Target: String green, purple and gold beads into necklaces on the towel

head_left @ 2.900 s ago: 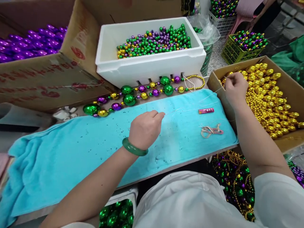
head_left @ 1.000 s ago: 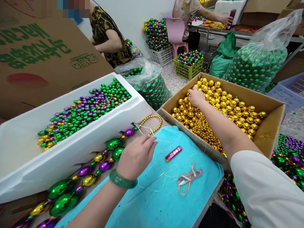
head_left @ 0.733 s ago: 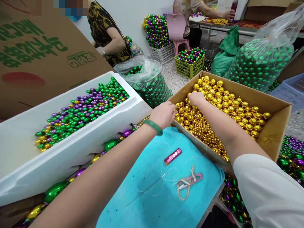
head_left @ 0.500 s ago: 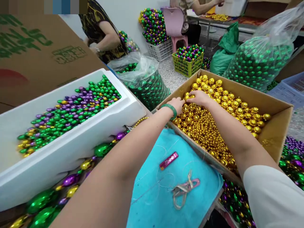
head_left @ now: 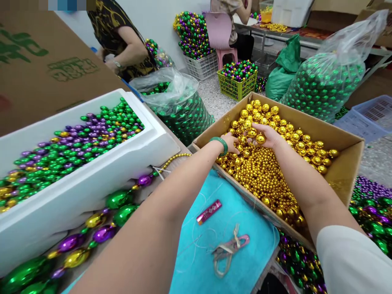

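Our right hand (head_left: 267, 135) cups a few large gold beads (head_left: 260, 139) in its curled fingers, just above the other gold beads (head_left: 280, 166) heaped in the cardboard box (head_left: 346, 171). Our left hand (head_left: 230, 143), with a green bangle (head_left: 225, 145) at its wrist, reaches in beside it, fingers loosely bent and partly parted; we cannot tell whether they pinch a bead. Larger gold beads lie mostly towards the far side and right of the box, with small ones massed in the middle.

The near wall of the box stands between its beads and the blue cloth (head_left: 226, 212) on the worktop (head_left: 150, 190). On that cloth lie a pink packet (head_left: 208, 211), a pink-handled tool (head_left: 244, 241) tangled with a pale band, and loops of thin thread (head_left: 192, 226).

Our left forearm crosses above the cloth and hides part of it. To its left, a strand of green, purple and gold beads (head_left: 118, 199) runs along the white foam box (head_left: 92, 196), which holds small mixed beads (head_left: 88, 143).

Beyond, we see a clear bag of green beads (head_left: 183, 112), a yellow crate (head_left: 237, 87), a pink chair (head_left: 219, 30) and a person (head_left: 122, 41) in a patterned top.
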The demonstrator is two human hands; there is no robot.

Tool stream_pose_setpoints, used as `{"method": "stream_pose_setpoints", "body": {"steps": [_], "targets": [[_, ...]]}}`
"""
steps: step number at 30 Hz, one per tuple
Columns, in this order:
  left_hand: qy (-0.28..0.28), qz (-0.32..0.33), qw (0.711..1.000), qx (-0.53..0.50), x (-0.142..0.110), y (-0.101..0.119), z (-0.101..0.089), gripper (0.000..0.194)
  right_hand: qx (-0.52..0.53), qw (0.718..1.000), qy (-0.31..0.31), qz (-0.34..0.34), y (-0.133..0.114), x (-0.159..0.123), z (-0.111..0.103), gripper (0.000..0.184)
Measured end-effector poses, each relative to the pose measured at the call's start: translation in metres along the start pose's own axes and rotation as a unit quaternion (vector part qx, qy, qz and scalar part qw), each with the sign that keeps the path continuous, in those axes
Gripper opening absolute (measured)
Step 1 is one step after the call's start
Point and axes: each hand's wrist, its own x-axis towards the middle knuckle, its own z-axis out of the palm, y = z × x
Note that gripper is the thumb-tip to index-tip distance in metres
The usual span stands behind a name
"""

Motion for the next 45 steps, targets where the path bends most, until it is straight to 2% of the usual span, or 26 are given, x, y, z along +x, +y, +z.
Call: {"method": "stream_pose_setpoints", "body": {"steps": [4,6,10,13,19,23,27,28,29,30,33,34,36,38,41,45], "targets": [[0.024,-0.013,0.996,-0.085,-0.002,-0.006,-0.001,0.036,0.011,1.0,-0.002,-0.001,0.0,-0.003,-0.001,0.023],[0.033,-0.022,0.992,-0.116,-0.006,-0.011,-0.004,0.031,0.013,1.0,-0.008,-0.003,-0.002,-0.005,0.001,0.023],[0.03,-0.049,0.988,-0.143,-0.021,-0.02,-0.011,0.038,-0.004,1.0,-0.011,-0.006,-0.007,-0.006,0.01,0.025],[0.025,-0.048,0.99,-0.132,-0.027,-0.019,-0.01,0.046,-0.026,1.0,0.001,0.006,-0.01,-0.008,0.017,0.025],[0.022,-0.035,0.991,-0.124,-0.011,0.001,0.006,0.063,-0.038,0.999,0.039,0.006,-0.004,-0.01,0.022,0.024],[0.026,-0.049,0.988,-0.143,-0.003,0.008,0.008,0.059,-0.033,0.998,0.054,0.014,-0.003,-0.012,0.02,0.025],[0.044,-0.06,0.977,-0.198,-0.018,0.001,-0.008,0.048,-0.023,0.998,0.058,-0.004,-0.009,-0.02,0.015,0.026],[0.045,-0.055,0.966,-0.25,-0.027,-0.002,-0.015,0.045,-0.023,0.998,0.05,-0.009,-0.012,-0.024,0.017,0.026],[0.04,-0.045,0.942,-0.331,-0.038,-0.005,-0.021,0.044,-0.026,0.999,0.038,-0.012,-0.015,-0.027,0.02,0.026],[0.032,-0.031,0.9,-0.433,-0.052,-0.008,-0.028,0.045,-0.033,0.999,0.02,-0.01,-0.018,-0.032,0.025,0.027],[-0.001,0.016,0.706,-0.708,-0.106,-0.016,-0.041,0.048,-0.079,0.995,-0.056,0.001,-0.031,-0.044,0.054,0.031],[-0.002,0.026,0.658,-0.752,-0.126,-0.019,-0.043,0.048,-0.099,0.992,-0.08,0.003,-0.035,-0.047,0.067,0.032],[0.017,0.033,0.598,-0.801,-0.167,-0.024,-0.045,0.047,-0.139,0.983,-0.121,0.003,-0.042,-0.052,0.097,0.033],[0.054,0.035,0.573,-0.817,-0.209,-0.031,-0.043,0.047,-0.165,0.973,-0.162,0.003,-0.046,-0.055,0.131,0.034],[0.109,0.021,0.571,-0.813,-0.273,-0.042,-0.036,0.051,-0.179,0.957,-0.229,0.021,-0.038,-0.056,0.188,0.037],[0.173,-0.031,0.553,-0.814,-0.358,-0.056,-0.012,0.054,-0.186,0.938,-0.287,0.058,0.0,-0.063,0.265,0.039]]}}
